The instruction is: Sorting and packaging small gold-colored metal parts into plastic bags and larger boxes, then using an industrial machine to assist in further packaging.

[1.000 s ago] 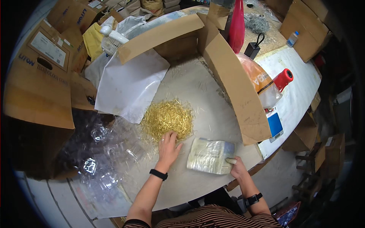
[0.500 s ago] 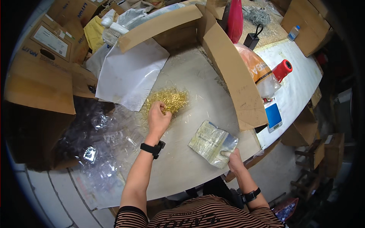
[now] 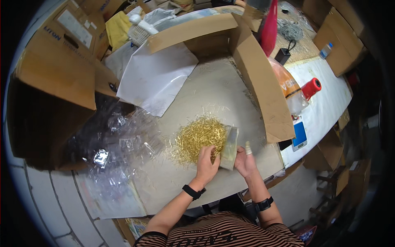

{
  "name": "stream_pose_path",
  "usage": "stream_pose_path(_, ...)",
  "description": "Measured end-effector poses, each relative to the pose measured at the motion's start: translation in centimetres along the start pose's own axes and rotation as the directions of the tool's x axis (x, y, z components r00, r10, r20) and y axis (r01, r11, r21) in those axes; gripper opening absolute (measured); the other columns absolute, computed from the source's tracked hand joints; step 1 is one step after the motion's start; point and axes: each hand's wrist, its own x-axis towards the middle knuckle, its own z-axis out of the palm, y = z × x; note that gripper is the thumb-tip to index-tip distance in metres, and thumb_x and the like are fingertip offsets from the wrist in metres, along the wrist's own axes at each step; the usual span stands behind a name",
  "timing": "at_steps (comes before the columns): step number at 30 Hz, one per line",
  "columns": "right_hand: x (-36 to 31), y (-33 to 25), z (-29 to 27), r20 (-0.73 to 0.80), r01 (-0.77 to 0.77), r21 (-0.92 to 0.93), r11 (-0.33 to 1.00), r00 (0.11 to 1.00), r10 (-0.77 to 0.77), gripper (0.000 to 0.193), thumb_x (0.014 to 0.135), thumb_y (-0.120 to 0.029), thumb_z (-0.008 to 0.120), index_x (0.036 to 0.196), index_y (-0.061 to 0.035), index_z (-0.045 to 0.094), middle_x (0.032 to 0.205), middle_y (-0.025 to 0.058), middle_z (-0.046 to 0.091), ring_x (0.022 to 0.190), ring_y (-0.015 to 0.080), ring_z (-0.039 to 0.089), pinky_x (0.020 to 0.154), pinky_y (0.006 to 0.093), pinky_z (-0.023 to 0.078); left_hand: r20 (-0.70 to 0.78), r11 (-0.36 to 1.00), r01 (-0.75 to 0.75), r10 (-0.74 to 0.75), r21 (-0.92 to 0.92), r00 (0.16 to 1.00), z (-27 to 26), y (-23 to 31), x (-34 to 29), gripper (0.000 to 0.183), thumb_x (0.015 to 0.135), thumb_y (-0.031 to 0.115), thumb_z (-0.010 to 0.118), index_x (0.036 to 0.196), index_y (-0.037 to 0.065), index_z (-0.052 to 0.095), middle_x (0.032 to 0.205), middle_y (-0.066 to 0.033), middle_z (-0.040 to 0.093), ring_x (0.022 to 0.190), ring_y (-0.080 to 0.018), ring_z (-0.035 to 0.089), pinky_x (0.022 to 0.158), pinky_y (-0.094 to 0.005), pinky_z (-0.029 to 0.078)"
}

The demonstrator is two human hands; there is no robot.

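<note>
A loose heap of thin gold metal pins (image 3: 197, 138) lies on the grey work surface in front of me. My left hand (image 3: 207, 164) is at its near edge with fingers curled among the pins; what they hold is hidden. A flat, worn packet in clear plastic (image 3: 230, 144) stands tilted on edge against the heap's right side. My right hand (image 3: 246, 164) grips the packet's right edge near its lower end. One of its fingers, wearing a pale covering (image 3: 248, 148), points upward away from the packet.
Crumpled clear plastic bags (image 3: 119, 144) lie left. A white sheet (image 3: 158, 76) and cut cardboard walls (image 3: 267, 86) border the surface. Farther right are a blue-topped scale (image 3: 300, 133), a red cylinder (image 3: 311, 87) and a bottle (image 3: 326, 50). A large carton (image 3: 55, 74) stands at left.
My left hand has moved right and nearer, and the pins now lie nearer me in a broader heap. My right hand has brought the packet left and tipped it on edge against them.
</note>
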Motion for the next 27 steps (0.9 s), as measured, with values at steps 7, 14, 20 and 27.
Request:
stream_pose_path(7, 1.7, 1.7, 1.5, -0.276, -0.154, -0.554, 0.818, 0.961, -0.006, 0.041, 0.09, -0.038, 0.055, 0.114, -0.0052, 0.05, 0.096, 0.0048, 0.06, 0.079, 0.0175, 0.062, 0.063, 0.0342, 0.054, 0.112, 0.999, -0.047, 0.05, -0.025, 0.992, 0.4, -1.6, -2.7, 0.037, 0.079, -0.001, 0.053, 0.115, -0.003, 0.045, 0.102, -0.0184, 0.048, 0.098, -0.0341, 0.049, 0.085, -0.0373, 0.042)
stream_pose_path(14, 4.0, 4.7, 1.9, -0.279, -0.188, -0.575, 0.797, 0.96, 0.025, 0.029, 0.082, -0.021, 0.068, 0.101, -0.0003, 0.06, 0.084, 0.0064, 0.064, 0.069, 0.0172, 0.063, 0.059, 0.0304, 0.052, 0.172, 0.895, 0.238, -0.185, -0.376, 0.968, -0.1, -3.0, -5.2, 0.038, 0.083, -0.004, 0.044, 0.121, -0.005, 0.04, 0.123, -0.0191, 0.047, 0.106, -0.0315, 0.053, 0.088, -0.0357, 0.043)
stream_pose_path(20, 4.0, 4.5, 3.4, -0.195, -0.026, -0.746, 0.665, 0.964, -0.182, 0.02, 0.08, -0.014, 0.068, 0.095, -0.0008, 0.063, 0.082, 0.004, 0.064, 0.064, 0.0126, 0.06, 0.056, 0.0271, 0.047, 0.027, 0.893, 0.149, -0.152, -0.424, 0.988, -6.1, -2.1, -8.9, 0.028, 0.088, -0.007, 0.044, 0.114, -0.004, 0.053, 0.116, -0.0142, 0.056, 0.1, -0.0191, 0.06, 0.083, -0.0262, 0.047)
stream_pose_path(27, 2.4, -1.3, 6.2, -0.156, 0.137, -0.738, 0.66, 0.918, -0.365, 0.024, 0.079, -0.008, 0.066, 0.101, 0.0017, 0.06, 0.088, 0.0055, 0.063, 0.072, 0.0132, 0.06, 0.062, 0.0276, 0.049, -0.437, 0.885, 0.377, -0.463, -0.273, 0.771, -16.9, -12.1, -21.9, 0.021, 0.083, -0.006, 0.046, 0.102, -0.002, 0.055, 0.096, -0.0113, 0.06, 0.087, -0.019, 0.059, 0.08, -0.0285, 0.047)
